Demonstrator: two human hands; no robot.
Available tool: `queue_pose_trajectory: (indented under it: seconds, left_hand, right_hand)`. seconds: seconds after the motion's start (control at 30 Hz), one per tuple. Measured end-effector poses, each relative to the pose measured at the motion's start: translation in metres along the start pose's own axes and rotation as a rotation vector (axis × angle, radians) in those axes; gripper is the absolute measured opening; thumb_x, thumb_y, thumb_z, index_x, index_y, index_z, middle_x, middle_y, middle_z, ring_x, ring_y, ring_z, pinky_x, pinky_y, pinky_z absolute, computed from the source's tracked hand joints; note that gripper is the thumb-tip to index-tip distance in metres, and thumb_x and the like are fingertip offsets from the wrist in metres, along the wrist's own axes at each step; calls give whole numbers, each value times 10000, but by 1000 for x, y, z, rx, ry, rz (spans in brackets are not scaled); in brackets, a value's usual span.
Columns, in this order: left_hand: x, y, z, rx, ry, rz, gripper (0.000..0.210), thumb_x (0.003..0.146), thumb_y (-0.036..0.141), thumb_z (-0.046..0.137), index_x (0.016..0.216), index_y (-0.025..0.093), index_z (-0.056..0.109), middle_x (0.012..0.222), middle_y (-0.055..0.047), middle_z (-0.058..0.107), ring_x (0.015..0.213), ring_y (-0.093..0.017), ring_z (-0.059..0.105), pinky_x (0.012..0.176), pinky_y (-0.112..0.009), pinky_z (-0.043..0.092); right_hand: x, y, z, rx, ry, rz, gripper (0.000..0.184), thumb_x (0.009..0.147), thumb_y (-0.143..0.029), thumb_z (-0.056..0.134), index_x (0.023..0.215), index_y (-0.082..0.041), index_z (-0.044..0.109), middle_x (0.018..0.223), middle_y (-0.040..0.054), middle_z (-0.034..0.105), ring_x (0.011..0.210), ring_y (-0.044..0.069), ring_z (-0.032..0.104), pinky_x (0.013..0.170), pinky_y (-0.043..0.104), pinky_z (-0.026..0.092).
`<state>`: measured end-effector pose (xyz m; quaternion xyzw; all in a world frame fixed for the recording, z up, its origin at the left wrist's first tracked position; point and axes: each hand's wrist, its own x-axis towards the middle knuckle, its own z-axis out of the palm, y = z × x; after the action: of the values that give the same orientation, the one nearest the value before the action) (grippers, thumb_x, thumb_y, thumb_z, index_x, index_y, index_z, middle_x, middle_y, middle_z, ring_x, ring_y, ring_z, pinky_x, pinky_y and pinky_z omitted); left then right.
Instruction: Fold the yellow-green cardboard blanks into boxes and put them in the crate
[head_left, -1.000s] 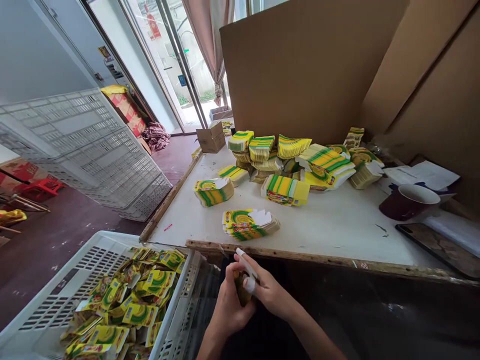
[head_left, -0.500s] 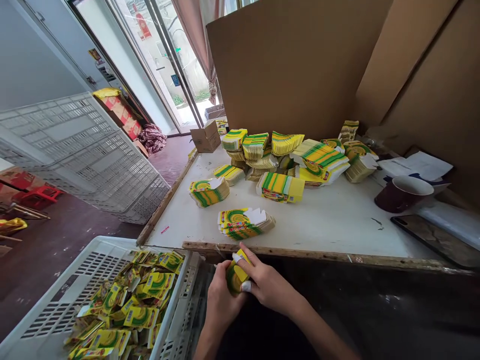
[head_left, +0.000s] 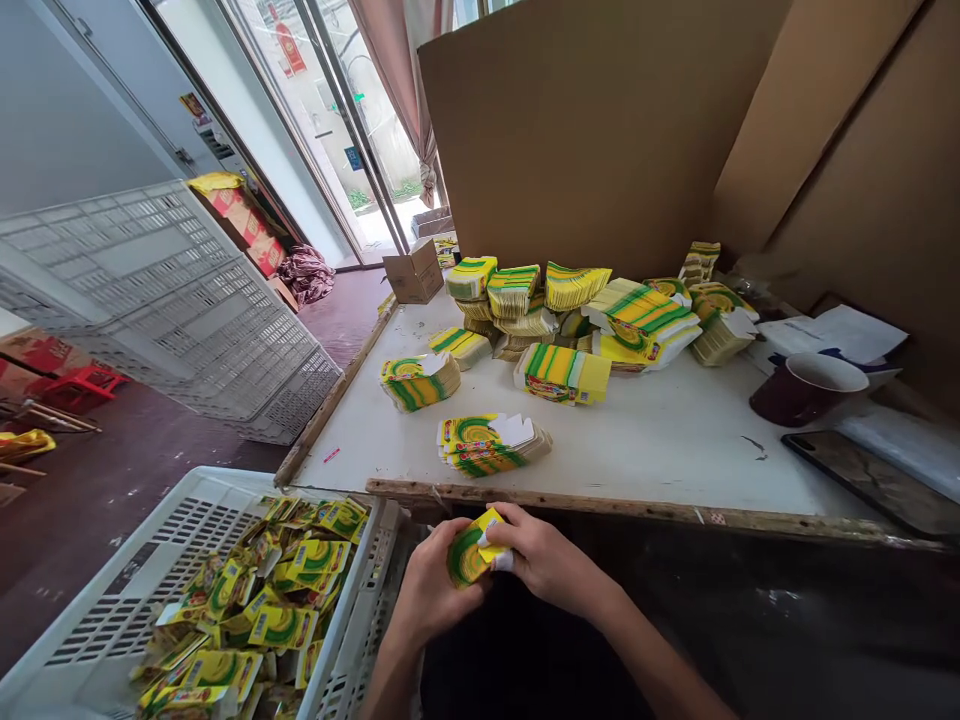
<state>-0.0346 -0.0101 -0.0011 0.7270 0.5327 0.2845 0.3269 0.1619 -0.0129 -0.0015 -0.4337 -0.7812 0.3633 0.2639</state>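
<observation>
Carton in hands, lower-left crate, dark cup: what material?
Carton: likely thin printed paperboard, smooth; flat faces, crisp edges. Crate: probably moulded plastic, pale; regular rows of slots. Cup: smooth dark outside, pale inside; ceramic or plastic, can't tell.

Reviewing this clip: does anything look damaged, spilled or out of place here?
Two things: a red scrap lies alone near the front left corner of the white tabletop, and a dark mark, stain or damage I can't tell, interrupts its surface left of the phone. Cartons in the crate lie jumbled, but none looks spilled.
</observation>
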Motion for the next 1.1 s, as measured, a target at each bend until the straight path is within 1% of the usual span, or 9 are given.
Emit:
queue_pose_trajectory:
  seconds: [0.13,0.3,0.47,0.53,0.6,0.7,0.77,0.87,1.1]
  left_hand:
    - [-1,0,-2,-1,-51,21,428,575,194,681,1003,193,676,921,-72,756,801,-241,719,721,-341,579]
    - [-2,-2,1,41,1,-17,417,593,206,654,1010,205,664,948,-74,746,831,-246,713,745,-357,574]
    - [-10,-22,-18,-45,63,-90,451,628,308,682,1061,190,634,971,-88,743,864,-262,715,774,-380,581]
    - [-17,-38,-41,0,205,-170,510,652,429,701,1095,191,618,998,-101,731,896,-288,706,814,-424,574]
    - [-26,-56,-69,203,526,-278,647,643,547,706,1157,171,591,1113,-155,689,1049,-360,654,949,-529,506]
    - [-39,-78,-99,442,771,-421,950,576,666,699,1301,84,503,1310,-260,565,1270,-472,486,1066,-647,360]
    - [-45,-85,-101,423,708,-452,920,605,702,643,1273,80,533,1301,-257,575,1266,-457,498,1066,-632,375]
    - [-45,-83,-79,227,503,-383,701,644,698,619,1105,170,643,1165,-163,678,1139,-368,617,1018,-552,466]
    - [-20,-47,-17,-136,207,-220,473,725,536,683,1069,211,691,1087,-101,748,1047,-276,700,965,-446,538]
  right_hand:
    - [2,-3,-9,78,-78,6,200,808,-175,692,1001,-205,737,1239,120,642,1122,262,658,962,376,519]
    - [8,-5,12,109,46,126,233,762,-142,706,983,-199,752,1387,162,568,1253,325,589,1051,464,469]
    - [20,-5,24,224,109,-38,548,774,-145,675,1311,-200,580,1447,160,522,1318,283,533,1106,465,428]
    - [32,-4,14,202,189,-86,583,790,-155,668,1355,-186,529,1386,151,578,1302,270,540,1110,456,423]
    - [47,-1,-2,76,294,-62,472,833,-153,626,1301,-179,571,1333,143,614,1266,263,558,1102,455,423]
    - [71,8,-23,-258,313,122,449,831,-59,567,1273,-132,595,1292,165,626,1239,275,551,1075,451,420]
    - [83,13,-29,-387,249,216,380,823,-27,553,1176,-120,657,1172,171,671,1131,289,594,994,446,459]
    - [91,19,-29,-428,222,251,311,843,-5,502,1032,-133,714,1046,163,690,1012,288,617,911,442,475]
    - [88,20,-25,-434,219,238,419,830,16,496,1163,-175,663,1182,129,647,1093,260,570,962,392,444]
